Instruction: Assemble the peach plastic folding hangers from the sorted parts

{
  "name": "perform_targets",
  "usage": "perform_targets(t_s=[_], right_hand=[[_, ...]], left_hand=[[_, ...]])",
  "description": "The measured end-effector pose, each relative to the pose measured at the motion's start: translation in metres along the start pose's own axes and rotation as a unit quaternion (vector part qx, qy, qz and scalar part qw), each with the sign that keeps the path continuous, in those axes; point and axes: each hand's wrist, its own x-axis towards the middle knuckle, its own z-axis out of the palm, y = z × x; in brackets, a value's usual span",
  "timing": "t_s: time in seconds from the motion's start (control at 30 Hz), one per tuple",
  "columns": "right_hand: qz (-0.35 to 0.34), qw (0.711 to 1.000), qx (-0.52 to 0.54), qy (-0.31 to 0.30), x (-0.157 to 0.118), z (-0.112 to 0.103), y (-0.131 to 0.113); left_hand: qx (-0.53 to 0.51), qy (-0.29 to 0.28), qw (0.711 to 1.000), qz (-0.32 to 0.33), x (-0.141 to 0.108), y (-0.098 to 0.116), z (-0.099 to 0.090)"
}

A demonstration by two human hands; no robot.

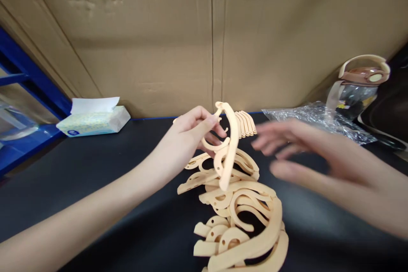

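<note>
A beige plastic folding clothes hanger is pinched between the thumb and fingers of my left hand. It is held upright above the pile, its curved arm hanging down toward me. To the right, my right hand hovers apart from the hanger with its fingers spread, blurred by motion and holding nothing. Below both hands, several more folded beige hangers overlap in a pile running toward the near edge of the view. Behind the held hanger stands a tight row of slim beige pieces, partly covered.
A tissue pack lies at the back left beside a blue frame. At the back right, crumpled clear plastic lies near a drinking bottle. Brown cardboard walls off the black table.
</note>
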Motion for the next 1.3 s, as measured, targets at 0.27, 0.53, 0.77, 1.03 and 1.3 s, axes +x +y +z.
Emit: perform_targets(t_s=[0.27, 0.53, 0.77, 1.03, 1.3], right_hand=[[0.008, 0.983, 0.181, 0.016, 0.102, -0.015, 0.006], [-0.142, 0.961, -0.223, 0.081, 0.114, -0.02, 0.015], [-0.104, 0.931, -0.346, -0.044, 0.126, 0.002, 0.044], [0.15, 0.956, 0.244, 0.067, 0.143, -0.016, 0.086], [0.12, 0.883, 0.365, 0.27, 0.123, -0.02, 0.075]], left_hand=[[0.065, -0.012, 0.994, 0.089, 0.02, 0.007, -0.002], [0.224, -0.064, 0.966, 0.108, 0.045, -0.007, -0.014], [0.308, 0.018, 0.936, 0.171, 0.066, -0.037, 0.002], [0.382, 0.054, 0.919, 0.083, 0.098, -0.063, 0.001], [0.353, 0.047, 0.934, -0.019, 0.095, -0.054, -0.009]])
